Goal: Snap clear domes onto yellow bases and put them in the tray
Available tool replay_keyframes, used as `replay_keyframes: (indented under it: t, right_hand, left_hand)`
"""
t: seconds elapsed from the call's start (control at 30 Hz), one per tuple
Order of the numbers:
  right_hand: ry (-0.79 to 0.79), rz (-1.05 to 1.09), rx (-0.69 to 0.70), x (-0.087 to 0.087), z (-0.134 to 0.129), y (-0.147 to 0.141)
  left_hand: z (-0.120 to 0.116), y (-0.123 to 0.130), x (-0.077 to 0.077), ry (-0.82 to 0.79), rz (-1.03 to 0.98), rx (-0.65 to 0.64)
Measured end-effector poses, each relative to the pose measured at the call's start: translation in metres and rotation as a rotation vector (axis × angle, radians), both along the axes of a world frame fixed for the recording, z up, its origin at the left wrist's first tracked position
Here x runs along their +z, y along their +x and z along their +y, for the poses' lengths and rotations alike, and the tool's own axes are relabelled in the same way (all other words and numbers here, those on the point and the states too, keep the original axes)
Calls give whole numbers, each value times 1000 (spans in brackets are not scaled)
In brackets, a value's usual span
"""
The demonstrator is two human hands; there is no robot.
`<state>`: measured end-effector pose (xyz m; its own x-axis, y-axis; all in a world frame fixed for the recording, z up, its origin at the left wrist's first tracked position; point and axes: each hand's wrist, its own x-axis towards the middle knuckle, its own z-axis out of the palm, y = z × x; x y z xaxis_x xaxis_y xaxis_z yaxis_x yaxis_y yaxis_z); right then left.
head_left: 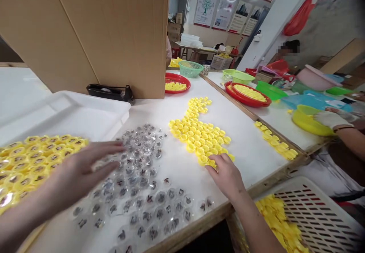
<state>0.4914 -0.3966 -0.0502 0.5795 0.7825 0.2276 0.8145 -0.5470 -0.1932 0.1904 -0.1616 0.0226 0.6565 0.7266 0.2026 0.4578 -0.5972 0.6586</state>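
My left hand (82, 173) hovers over the left side of a spread of small clear plastic discs (142, 181) with dark printed figures. Its fingers are stretched out and its thumb stands apart, with nothing visible between them. On the white table, my right hand (228, 175) is at the near edge of a cluster of small yellow plastic cups (199, 137). Thumb and index finger close round one yellow cup (211, 163) there; the other fingers curl behind. Left of my left hand, rows of yellow cups with printed clear tops (37, 158) fill part of a white tray (114, 110).
A cardboard sheet (114, 36) stands upright behind a black tape dispenser (111, 92). A wooden strip (228, 95) divides the tables. Red plates (186, 87) hold yellow pieces. Below right is a white slotted basket (319, 207). A co-worker's gloved hand (330, 119) touches a yellow basin (305, 122).
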Motion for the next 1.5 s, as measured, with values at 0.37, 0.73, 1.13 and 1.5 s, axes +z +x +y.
replay_keyframes:
  t: [0.37,0.73,1.13,1.5]
  right_hand:
    - [-111,-49,106,-8,29,-15]
    - [3,80,376,-11,50,-63]
    - [285,692,431,29,76,-108]
    - [244,710,425,8,72,-97]
  left_hand:
    - [-84,56,-51,-440,58,-38]
    - [-76,53,-78,-626,-184,38]
    - [-82,55,-77,-1615,-851,-15]
    - [-74,51,-73,-1485,-927,-4]
